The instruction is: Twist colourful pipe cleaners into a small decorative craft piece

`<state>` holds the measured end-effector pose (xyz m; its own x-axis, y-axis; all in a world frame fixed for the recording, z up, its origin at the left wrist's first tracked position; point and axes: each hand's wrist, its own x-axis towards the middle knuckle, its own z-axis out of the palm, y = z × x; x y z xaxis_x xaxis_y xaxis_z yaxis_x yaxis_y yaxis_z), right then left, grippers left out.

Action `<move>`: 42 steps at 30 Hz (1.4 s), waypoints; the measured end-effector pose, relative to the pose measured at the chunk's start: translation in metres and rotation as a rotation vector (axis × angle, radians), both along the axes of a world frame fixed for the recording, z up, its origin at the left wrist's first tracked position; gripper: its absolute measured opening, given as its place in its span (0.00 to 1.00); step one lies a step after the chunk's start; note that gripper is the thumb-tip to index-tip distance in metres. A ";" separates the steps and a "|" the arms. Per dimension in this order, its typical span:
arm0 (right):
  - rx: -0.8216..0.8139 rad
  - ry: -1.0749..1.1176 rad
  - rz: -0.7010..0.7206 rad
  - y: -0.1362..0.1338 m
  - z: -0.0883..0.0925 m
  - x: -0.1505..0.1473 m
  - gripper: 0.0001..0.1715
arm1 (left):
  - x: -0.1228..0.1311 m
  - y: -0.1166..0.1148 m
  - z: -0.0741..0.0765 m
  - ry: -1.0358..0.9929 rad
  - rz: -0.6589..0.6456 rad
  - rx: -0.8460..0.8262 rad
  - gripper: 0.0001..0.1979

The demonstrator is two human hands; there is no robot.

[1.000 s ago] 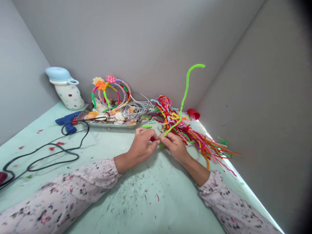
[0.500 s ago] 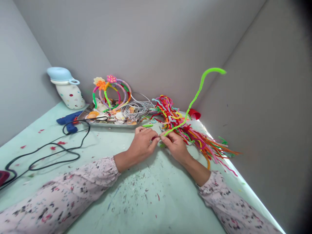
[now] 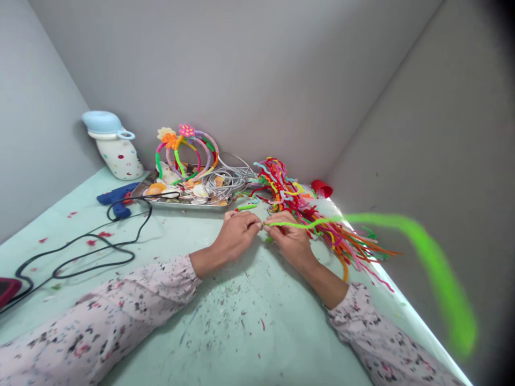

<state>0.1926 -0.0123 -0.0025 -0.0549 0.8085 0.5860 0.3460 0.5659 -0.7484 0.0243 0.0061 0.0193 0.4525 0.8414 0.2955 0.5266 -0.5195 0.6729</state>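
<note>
We note a lime-green pipe cleaner (image 3: 314,222) pinched in the right grip (image 3: 292,241), just above the pale green surface (image 3: 169,257), its blurred free end swinging out rightward over a multicoloured pipe-cleaner bundle (image 3: 287,190). The left grip (image 3: 237,234) closes just beside it; we cannot tell whether it holds anything. The stem looks light, fuzzy and bendable, best held close to the fingertips.

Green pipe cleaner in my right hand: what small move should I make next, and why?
Probably steady the long free end of the green pipe cleaner by bringing it in toward your right hand. It swings out blurred to the right, over the bundle of coloured pipe cleaners, so it could snag them.
</note>
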 end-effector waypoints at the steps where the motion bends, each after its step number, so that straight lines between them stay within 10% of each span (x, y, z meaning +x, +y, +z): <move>1: 0.015 0.001 0.003 0.000 -0.001 0.001 0.03 | 0.000 0.000 0.000 -0.001 0.003 -0.004 0.13; 20: 0.097 -0.140 -0.012 -0.002 0.001 0.005 0.13 | -0.001 0.005 0.008 -0.191 -0.025 -0.143 0.08; 42: -0.008 -0.189 -0.040 0.000 -0.003 0.006 0.07 | -0.006 0.010 0.012 0.039 -0.099 -0.099 0.09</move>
